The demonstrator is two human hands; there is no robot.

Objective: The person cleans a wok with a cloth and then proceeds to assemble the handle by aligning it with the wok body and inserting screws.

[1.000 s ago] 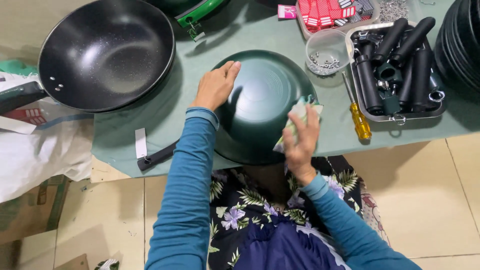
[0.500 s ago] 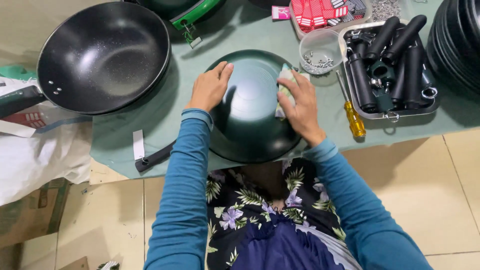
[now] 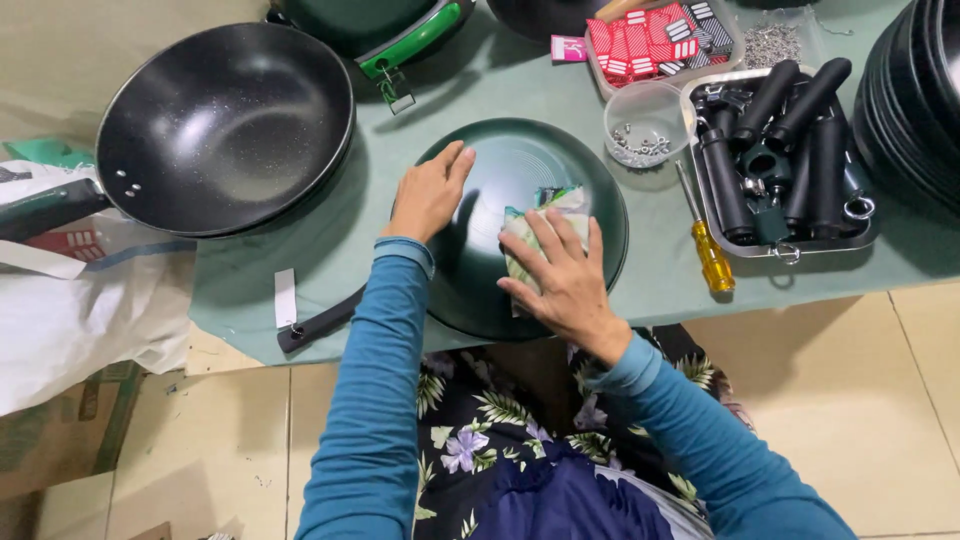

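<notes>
The right hand presses flat, fingers spread, on a crumpled cloth atop the upturned dark-green pan at the worktop edge. The left hand lies open on its smooth rounded shell.

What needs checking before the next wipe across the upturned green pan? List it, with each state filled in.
1. Left hand steadies the green pan: ok, its palm lies flat on the upturned dome near the left rim.
2. Cloth under the right hand: ok, the fingers press the folded cloth onto the pan.
3. Pan seated on the table: not ok, its near edge overhangs the table edge above the lap.
4. Yellow screwdriver out of the way: ok, it lies apart, right of the pan.
5. Clear cup of screws safe: cannot tell, it stands close by the pan's far right rim.
6. Pan surface clean: cannot tell.
</notes>
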